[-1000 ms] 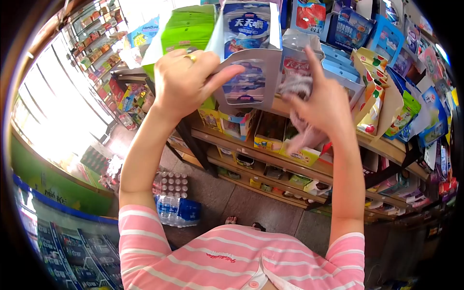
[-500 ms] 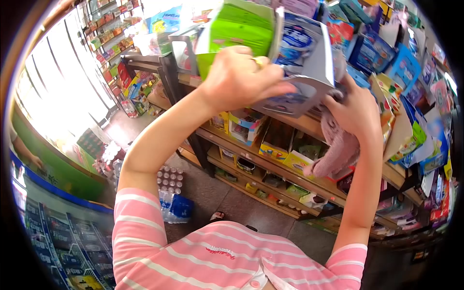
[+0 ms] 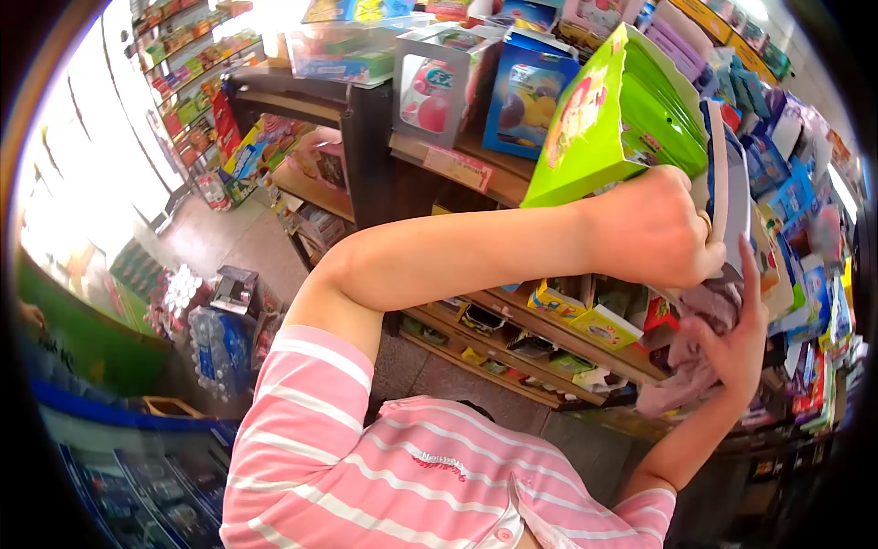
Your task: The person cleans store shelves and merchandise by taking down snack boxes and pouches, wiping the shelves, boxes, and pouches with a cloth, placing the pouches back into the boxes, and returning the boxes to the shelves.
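Observation:
My left hand [image 3: 654,229] is closed at the lower front of a green box [image 3: 590,119] and a white-edged box [image 3: 727,174], gripping something at their edge that I cannot make out. The green box leans over the shelf edge, full of green packets. Below and to the right, my right hand [image 3: 736,339] has its index finger stretched up along the white-edged box. A pinkish-grey cloth [image 3: 690,366] is held between its thumb and palm and hangs down to the left.
A blue box [image 3: 530,101] and a grey box with a pink picture [image 3: 437,91] stand on the top shelf, left of my hands. Lower shelves [image 3: 540,320] hold small cartons. Bottle packs [image 3: 219,352] stand on the floor at left. Hanging packets crowd the right.
Both hands have moved right, and the green and white-edged boxes have shifted right and tilted. The blue box and the grey box on the shelf have come into clear view.

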{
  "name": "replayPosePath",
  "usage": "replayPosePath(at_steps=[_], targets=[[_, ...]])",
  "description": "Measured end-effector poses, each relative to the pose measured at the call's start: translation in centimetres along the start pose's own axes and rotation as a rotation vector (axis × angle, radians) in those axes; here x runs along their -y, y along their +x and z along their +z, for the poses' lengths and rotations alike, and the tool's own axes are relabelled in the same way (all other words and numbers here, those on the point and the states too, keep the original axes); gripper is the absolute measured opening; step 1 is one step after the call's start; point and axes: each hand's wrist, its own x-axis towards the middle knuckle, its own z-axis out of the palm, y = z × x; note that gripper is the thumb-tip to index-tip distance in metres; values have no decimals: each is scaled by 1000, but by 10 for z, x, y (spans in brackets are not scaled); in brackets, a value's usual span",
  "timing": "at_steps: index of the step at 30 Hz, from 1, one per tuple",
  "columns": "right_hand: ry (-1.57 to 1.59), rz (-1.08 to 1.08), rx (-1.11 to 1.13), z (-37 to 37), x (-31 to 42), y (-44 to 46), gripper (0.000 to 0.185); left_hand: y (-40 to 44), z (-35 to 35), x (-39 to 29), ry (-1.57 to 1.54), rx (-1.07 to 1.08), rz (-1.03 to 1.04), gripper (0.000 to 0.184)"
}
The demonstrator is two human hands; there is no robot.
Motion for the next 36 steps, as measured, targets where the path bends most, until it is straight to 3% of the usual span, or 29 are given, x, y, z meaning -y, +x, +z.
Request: replayPosePath(at_steps=[4,7,12,14,16,18,20,24,28,30,32,36], targets=[[-328,51,-65,8,5,6,37,-7,5,-1,-27,32,-20,10],[-435,-41,-131,10,9,19,17,-3,-9,1,-16,138,-58,15],[-582,33,-115,6,6,37,21,1,-58,15,69,342,-325,36],[-616,47,-101,9,4,43,23,-3,-78,20,-4,257,-426,32],[-743,45,-50,13,11,53,26,-3,-98,14,134,277,-607,26],[-766,113,-4,14,18,68,25,-8,-106,13,102,76,-604,19],[-895,144,135,14,15,85,29,-7,-116,11,122,13,-669,15],[-946,250,202,22,2,110,28,-9,-130,1,196,-49,-734,13],[-931,180,195,20,-10,99,34,-11,-137,-9,195,-51,-726,13],[-753,-67,-50,16,-5,77,57,-13,-135,-9,170,-85,-722,13],[-547,61,-19,7,25,52,79,-14,-133,-7,187,16,-649,15],[-294,-85,166,40,61,23,88,-13,-100,-19,239,179,-444,15]])
